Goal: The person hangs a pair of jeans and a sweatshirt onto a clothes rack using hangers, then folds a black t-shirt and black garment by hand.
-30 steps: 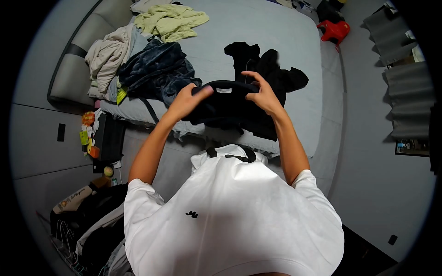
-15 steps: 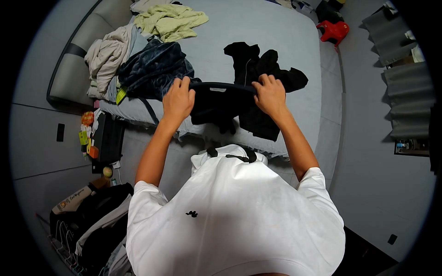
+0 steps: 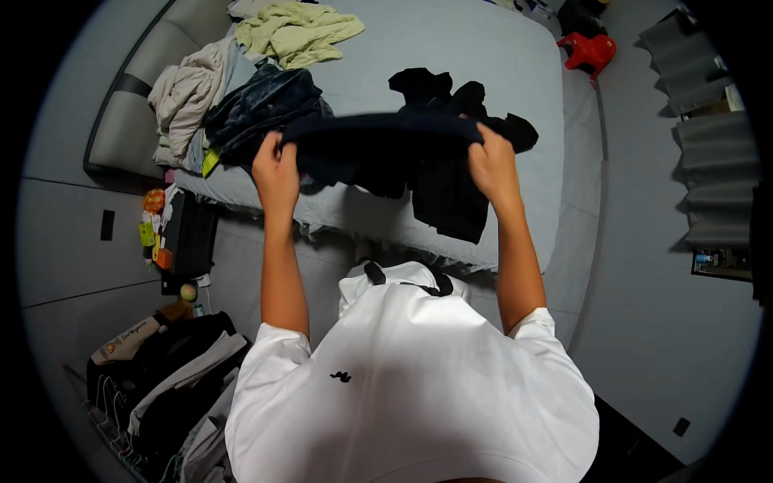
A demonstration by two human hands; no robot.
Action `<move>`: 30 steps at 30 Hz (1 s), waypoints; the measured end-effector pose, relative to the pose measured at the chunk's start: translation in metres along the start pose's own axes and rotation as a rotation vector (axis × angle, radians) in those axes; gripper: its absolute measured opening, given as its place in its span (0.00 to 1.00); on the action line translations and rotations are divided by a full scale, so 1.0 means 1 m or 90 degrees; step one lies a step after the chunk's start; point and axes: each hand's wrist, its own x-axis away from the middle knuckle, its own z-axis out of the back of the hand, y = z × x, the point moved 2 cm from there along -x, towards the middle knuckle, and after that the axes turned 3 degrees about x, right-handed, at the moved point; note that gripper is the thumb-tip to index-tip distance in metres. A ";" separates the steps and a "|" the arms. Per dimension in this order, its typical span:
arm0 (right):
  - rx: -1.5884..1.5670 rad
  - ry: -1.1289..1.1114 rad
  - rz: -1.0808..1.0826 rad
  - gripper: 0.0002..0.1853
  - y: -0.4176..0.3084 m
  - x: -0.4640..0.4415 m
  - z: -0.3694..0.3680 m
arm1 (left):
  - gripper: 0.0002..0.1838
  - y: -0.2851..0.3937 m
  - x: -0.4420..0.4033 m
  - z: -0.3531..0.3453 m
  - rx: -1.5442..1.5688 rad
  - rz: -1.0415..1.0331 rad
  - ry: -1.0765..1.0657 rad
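A dark navy garment (image 3: pixel 378 135) is stretched wide above the near edge of the bed, its upper edge blurred by motion. My left hand (image 3: pixel 276 173) grips its left end with curled fingers. Its right end is pinched in my right hand (image 3: pixel 493 163). Behind and below it, black clothing (image 3: pixel 451 201) lies on the bed, partly covered from view by the held garment. A dark blue plush blanket (image 3: pixel 270 105) is heaped just beyond my left hand.
On the bed (image 3: pixel 483 48) a beige bedding pile (image 3: pixel 187 97) and a yellow-green cloth (image 3: pixel 298 32) lie toward the headboard. A black nightstand (image 3: pixel 193 237) stands at left, above hanging clothes (image 3: pixel 177 386). A red stool (image 3: pixel 588 55) is at the far right.
My hands have moved apart and the garment is pulled wider and raised further over the bed. The white label at its upper edge no longer shows.
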 end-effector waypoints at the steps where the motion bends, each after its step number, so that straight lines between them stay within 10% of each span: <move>1: -0.023 -0.071 -0.026 0.29 0.007 0.010 0.002 | 0.05 -0.001 0.021 -0.006 0.152 0.078 -0.013; 12: -0.505 -0.275 -0.186 0.23 -0.013 0.105 0.039 | 0.13 0.040 0.102 0.024 0.356 0.001 0.139; 17: -0.606 -0.213 -0.201 0.14 -0.002 0.091 0.032 | 0.16 0.041 0.052 -0.007 0.336 0.071 -0.025; 24: -0.478 -0.103 -0.319 0.29 0.089 -0.018 -0.086 | 0.18 -0.086 -0.075 -0.125 0.295 0.319 -0.129; 26: -0.377 -0.085 -0.341 0.51 0.108 -0.030 -0.118 | 0.24 -0.142 -0.090 -0.154 0.318 0.244 -0.067; 30: -0.347 -0.068 -0.330 0.51 0.260 0.023 -0.259 | 0.35 -0.289 -0.076 -0.180 0.150 0.213 -0.096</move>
